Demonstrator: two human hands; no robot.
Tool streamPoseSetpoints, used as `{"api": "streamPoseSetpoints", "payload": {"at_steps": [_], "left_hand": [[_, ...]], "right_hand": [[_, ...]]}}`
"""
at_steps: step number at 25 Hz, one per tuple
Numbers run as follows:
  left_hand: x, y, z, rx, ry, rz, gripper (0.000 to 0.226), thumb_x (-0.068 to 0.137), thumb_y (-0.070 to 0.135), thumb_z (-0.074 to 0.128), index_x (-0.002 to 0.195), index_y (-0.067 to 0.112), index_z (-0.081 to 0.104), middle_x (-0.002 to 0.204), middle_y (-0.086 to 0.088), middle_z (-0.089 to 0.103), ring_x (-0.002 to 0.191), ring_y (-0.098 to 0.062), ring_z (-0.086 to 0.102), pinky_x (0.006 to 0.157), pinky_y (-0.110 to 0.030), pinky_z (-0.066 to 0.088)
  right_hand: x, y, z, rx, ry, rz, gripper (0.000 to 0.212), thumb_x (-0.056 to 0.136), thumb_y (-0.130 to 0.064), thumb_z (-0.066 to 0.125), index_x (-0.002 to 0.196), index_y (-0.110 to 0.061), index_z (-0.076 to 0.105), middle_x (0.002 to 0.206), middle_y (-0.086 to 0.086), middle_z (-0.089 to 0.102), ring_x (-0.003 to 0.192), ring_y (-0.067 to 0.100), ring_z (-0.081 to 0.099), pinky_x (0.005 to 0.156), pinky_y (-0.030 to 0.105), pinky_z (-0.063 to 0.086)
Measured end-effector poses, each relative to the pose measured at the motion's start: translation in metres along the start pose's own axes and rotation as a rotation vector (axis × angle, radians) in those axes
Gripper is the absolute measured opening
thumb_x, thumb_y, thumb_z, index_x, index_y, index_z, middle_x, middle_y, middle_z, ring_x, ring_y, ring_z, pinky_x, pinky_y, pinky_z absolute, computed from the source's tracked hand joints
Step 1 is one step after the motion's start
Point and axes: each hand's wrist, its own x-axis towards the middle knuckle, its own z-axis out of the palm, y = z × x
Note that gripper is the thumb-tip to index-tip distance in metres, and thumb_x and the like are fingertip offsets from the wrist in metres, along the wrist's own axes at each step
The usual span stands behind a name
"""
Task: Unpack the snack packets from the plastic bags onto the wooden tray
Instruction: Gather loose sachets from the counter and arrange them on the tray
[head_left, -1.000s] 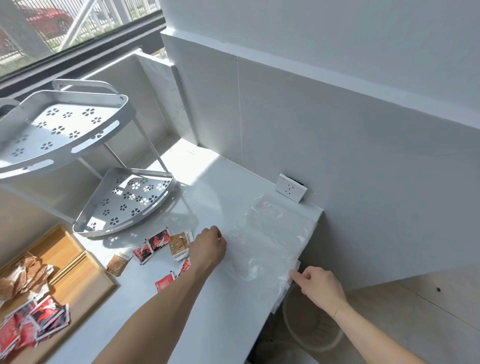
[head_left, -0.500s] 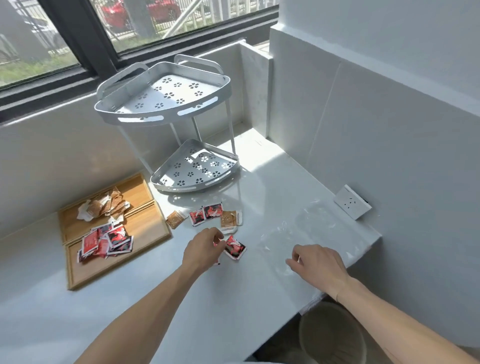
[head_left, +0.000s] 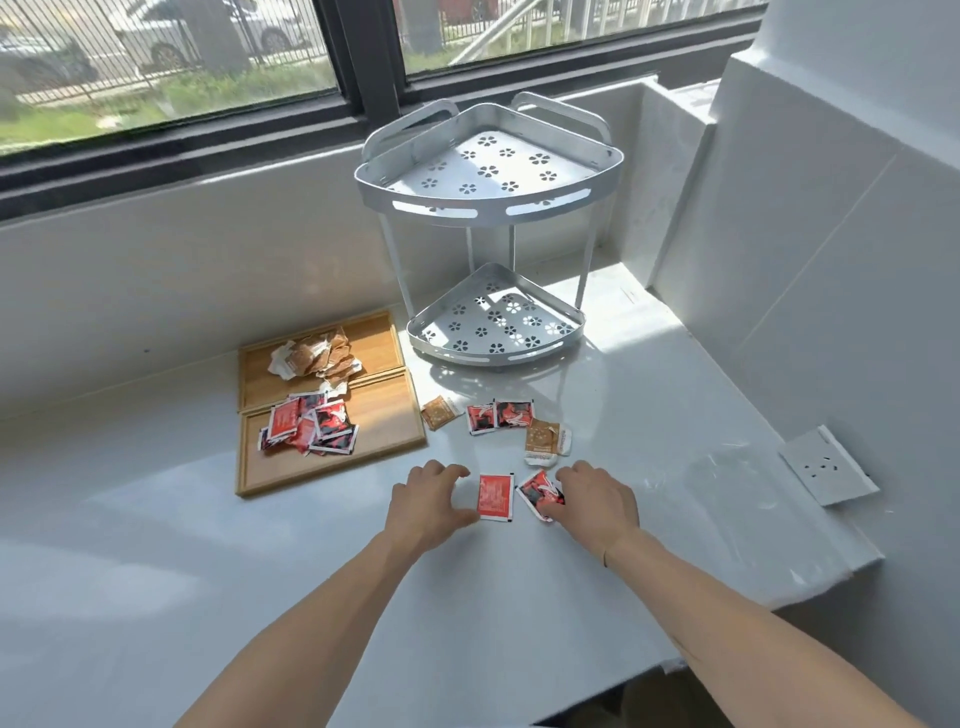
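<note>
A wooden tray (head_left: 387, 441) with two compartments lies at the left. Its far compartment holds a pile of brown packets (head_left: 314, 357), its near one a pile of red packets (head_left: 310, 427). Loose on the white counter are two red packets (head_left: 500, 415) and brown packets (head_left: 543, 440) (head_left: 438, 412). A red packet (head_left: 495, 496) lies flat between my hands. My left hand (head_left: 431, 501) is beside its left edge, fingers spread. My right hand (head_left: 597, 498) pinches a red-and-black packet (head_left: 537, 492). A flat clear plastic bag (head_left: 727, 480) lies at the right.
A white two-tier corner rack (head_left: 493, 325) stands behind the loose packets. A loose white socket plate (head_left: 826, 470) leans against the right wall. The counter's edge runs close by on the right and near side. A window spans the back.
My right hand has left the plastic bag and come left to the red-and-black packet. My left hand has shifted a little left, off the packets. The view has swung left.
</note>
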Motion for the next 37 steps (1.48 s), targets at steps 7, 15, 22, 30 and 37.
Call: {"api": "streamPoseSetpoints", "payload": {"at_steps": [7, 15, 22, 30, 37], "left_hand": [[0.031, 0.013, 0.019, 0.054, -0.026, 0.038, 0.073, 0.074, 0.062, 0.065, 0.139, 0.036, 0.042, 0.131, -0.002, 0.048, 0.12, -0.024, 0.044, 0.095, -0.043, 0.038], [0.039, 0.018, 0.02, -0.018, -0.016, 0.056, 0.053, 0.072, 0.049, 0.071, 0.118, 0.033, 0.052, 0.119, 0.001, 0.05, 0.113, -0.023, 0.046, 0.091, -0.04, 0.034], [0.04, 0.024, 0.008, -0.137, -0.136, 0.016, 0.038, 0.075, 0.032, 0.069, 0.092, 0.027, 0.036, 0.091, -0.001, 0.056, 0.086, -0.025, 0.051, 0.071, -0.036, 0.035], [0.069, 0.017, -0.031, -0.274, -0.169, 0.038, 0.029, 0.081, 0.014, 0.058, 0.109, 0.022, 0.057, 0.098, -0.006, 0.062, 0.087, -0.025, 0.055, 0.067, -0.029, 0.041], [0.118, 0.025, -0.054, -0.072, -0.139, 0.078, 0.027, 0.088, 0.018, 0.06, 0.113, 0.01, 0.056, 0.116, -0.011, 0.05, 0.099, -0.033, 0.059, 0.075, -0.035, 0.046]], "right_hand": [[0.012, -0.019, 0.009, -0.008, -0.02, 0.086, 0.044, 0.088, -0.04, 0.057, 0.127, -0.02, 0.049, 0.122, 0.005, 0.058, 0.111, 0.028, 0.057, 0.084, 0.039, 0.045], [0.023, -0.017, 0.011, 0.193, -0.121, 0.107, 0.046, 0.08, -0.025, 0.066, 0.123, -0.019, 0.051, 0.122, 0.006, 0.053, 0.11, 0.029, 0.056, 0.084, 0.038, 0.048], [0.033, -0.012, 0.012, 0.246, -0.21, 0.082, 0.035, 0.079, -0.026, 0.063, 0.112, -0.022, 0.051, 0.112, 0.005, 0.068, 0.1, 0.029, 0.063, 0.073, 0.034, 0.048], [0.08, -0.009, -0.036, 0.237, -0.156, -0.091, 0.027, 0.082, -0.028, 0.06, 0.109, -0.025, 0.061, 0.107, 0.004, 0.069, 0.096, 0.029, 0.062, 0.065, 0.031, 0.042], [0.145, -0.018, -0.06, 0.003, -0.182, -0.243, 0.026, 0.086, -0.025, 0.065, 0.111, -0.017, 0.064, 0.113, 0.008, 0.059, 0.1, 0.029, 0.059, 0.076, 0.035, 0.047]]}}
